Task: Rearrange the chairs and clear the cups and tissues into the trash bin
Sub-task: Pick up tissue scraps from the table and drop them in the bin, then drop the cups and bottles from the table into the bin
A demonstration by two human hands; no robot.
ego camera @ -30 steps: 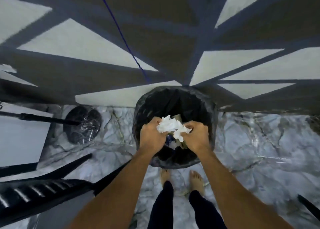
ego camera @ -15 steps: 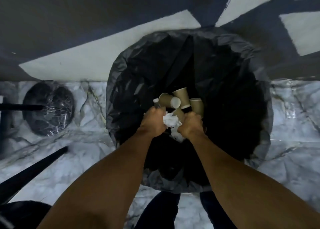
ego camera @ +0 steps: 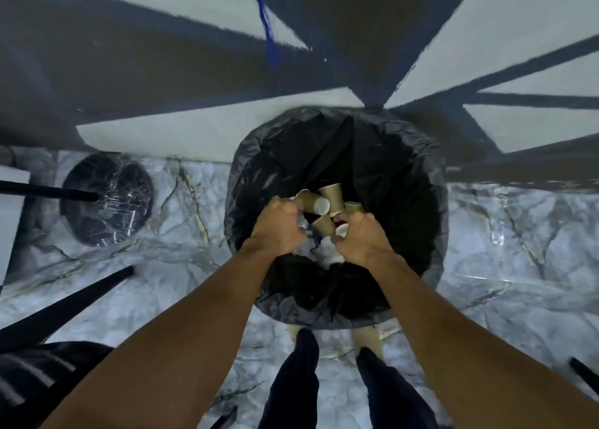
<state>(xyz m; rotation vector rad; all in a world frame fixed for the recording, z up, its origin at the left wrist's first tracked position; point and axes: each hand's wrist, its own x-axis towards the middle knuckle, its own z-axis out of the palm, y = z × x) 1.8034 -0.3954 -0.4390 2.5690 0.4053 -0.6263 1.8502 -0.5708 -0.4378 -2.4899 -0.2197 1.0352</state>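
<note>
- Marble floor (ego camera: 505, 266) surrounds my black-lined trash bin (ego camera: 256, 175).
- My left hand (ego camera: 278, 231) and right hand (ego camera: 359, 237), fists curled, pinch tissues (ego camera: 319, 250) over brown cups (ego camera: 316, 201) inside.
- Dropping step; next I should let go.

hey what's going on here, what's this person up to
A person stands over a bin lined with a black bag, both hands down in its mouth. The left hand and right hand are curled closed, with crumpled white tissues between and under them. Several brown paper cups already lie inside. It looks like rubbish is being dumped in.
</note>
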